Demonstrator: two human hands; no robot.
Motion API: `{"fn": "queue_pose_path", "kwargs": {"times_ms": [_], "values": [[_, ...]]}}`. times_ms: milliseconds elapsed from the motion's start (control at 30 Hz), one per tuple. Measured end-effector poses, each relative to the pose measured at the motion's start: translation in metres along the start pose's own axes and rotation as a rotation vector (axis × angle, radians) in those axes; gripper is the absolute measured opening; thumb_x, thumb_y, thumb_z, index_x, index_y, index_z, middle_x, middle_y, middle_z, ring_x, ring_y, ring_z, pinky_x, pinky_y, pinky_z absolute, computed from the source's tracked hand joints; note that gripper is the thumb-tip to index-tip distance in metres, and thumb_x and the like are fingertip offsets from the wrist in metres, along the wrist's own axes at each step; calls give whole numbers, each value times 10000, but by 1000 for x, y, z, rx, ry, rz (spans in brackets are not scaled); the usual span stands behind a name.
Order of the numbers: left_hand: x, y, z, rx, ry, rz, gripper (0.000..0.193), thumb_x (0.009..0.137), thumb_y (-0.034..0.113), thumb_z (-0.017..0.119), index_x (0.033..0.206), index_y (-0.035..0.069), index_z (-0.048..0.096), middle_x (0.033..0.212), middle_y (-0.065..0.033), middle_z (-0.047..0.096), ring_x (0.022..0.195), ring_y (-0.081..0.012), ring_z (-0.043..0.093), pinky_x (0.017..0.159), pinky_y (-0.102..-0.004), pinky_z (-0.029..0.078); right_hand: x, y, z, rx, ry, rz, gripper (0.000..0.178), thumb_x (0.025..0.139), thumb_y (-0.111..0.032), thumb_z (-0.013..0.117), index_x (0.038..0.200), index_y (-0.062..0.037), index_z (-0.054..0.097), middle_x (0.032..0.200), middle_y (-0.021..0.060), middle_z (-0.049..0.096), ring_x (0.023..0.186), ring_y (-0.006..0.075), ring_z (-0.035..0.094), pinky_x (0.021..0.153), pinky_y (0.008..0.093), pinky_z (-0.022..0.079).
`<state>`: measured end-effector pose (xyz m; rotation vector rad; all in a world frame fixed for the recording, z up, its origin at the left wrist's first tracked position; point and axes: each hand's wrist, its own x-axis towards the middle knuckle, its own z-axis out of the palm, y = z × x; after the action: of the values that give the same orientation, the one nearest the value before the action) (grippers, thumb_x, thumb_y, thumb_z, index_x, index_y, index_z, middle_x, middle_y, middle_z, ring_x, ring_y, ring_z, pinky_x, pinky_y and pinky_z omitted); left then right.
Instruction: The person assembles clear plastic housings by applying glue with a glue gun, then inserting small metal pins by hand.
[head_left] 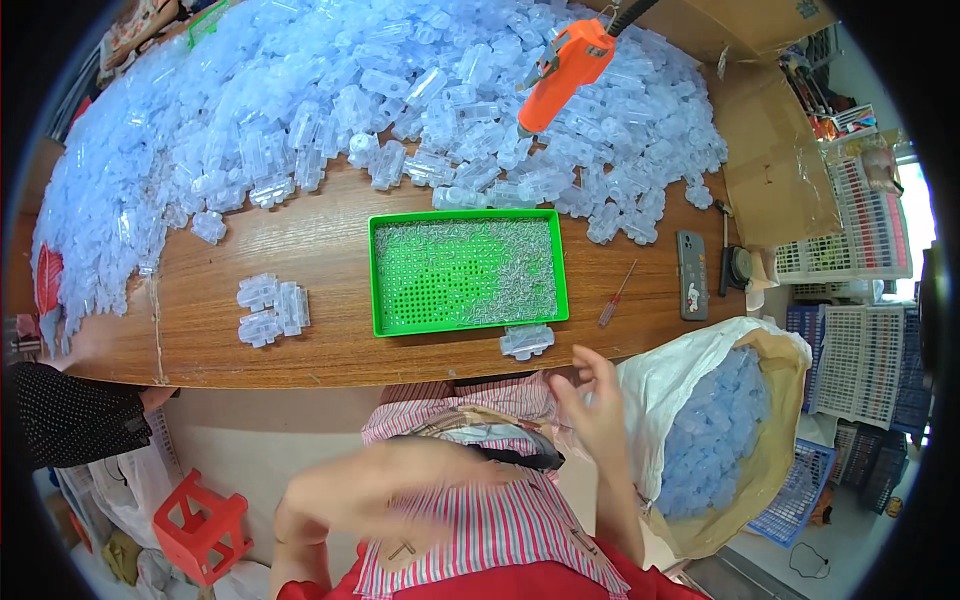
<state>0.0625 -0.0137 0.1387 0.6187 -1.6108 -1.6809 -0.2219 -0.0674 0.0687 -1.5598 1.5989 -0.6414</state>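
Observation:
Over the striped apron (470, 530), my left hand (400, 485) reaches across my lap, its fingers smeared by motion. My right hand (594, 405) is raised at the table's front edge, fingers and thumb apart, with nothing seen between them. Just left of it, a clear plastic part (527, 341) lies on the table, touching neither hand. Behind that part stands a shallow green tray (374, 290) holding many small metal screws (520, 275). Three more clear plastic parts (292, 307) sit together at the left.
A big heap of clear plastic parts (330, 90) covers the table's far side. Above it hangs an orange electric screwdriver (567, 75). Right of the tray lie a small screwdriver (612, 305) and a phone (692, 275). A white sack (650, 390) of parts stands at right; a red stool (205, 530) at lower left.

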Motion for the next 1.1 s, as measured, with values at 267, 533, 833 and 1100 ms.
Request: {"fn": "queue_pose_path", "kwargs": {"times_ms": [267, 533, 833, 1100], "values": [[-2, -105, 18, 97, 632, -547, 340, 953, 165, 513, 1238, -19, 494, 1125, -209, 639, 1045, -286, 636, 861, -356, 506, 21, 20, 79, -391, 208, -194, 778, 644, -359, 823, 1208, -20, 407, 1149, 167, 442, 1118, 344, 401, 944, 466, 292], [5, -124, 33, -386, 621, -461, 483, 970, 287, 536, 1313, -38, 440, 1099, -93, 615, 978, -127, 592, 807, -276, 518, 7, -21, 58, -232, -312, -531, 715, 615, -294, 817, 1183, -34, 470, 1162, 150, 464, 1107, 328, 413, 909, 449, 322], [-26, -150, 64, -720, 745, -485, 344, 978, 276, 518, 1207, 27, 457, 1078, -75, 614, 994, -154, 616, 859, -307, 531, 106, -99, 21, 284, 287, -563, 771, 837, -154, 697, 1433, -10, 230, 1409, 158, 364, 1286, 257, 377, 1089, 407, 265], [-22, -171, 71, -690, 800, -447, 402, 981, 318, 503, 1245, 21, 439, 1081, -75, 601, 986, -150, 614, 890, -313, 510, 152, -112, 28, 447, -192, -479, 415, 834, -109, 684, 1199, -10, 512, 1172, 116, 599, 1031, 165, 575, 894, 349, 476]]}}
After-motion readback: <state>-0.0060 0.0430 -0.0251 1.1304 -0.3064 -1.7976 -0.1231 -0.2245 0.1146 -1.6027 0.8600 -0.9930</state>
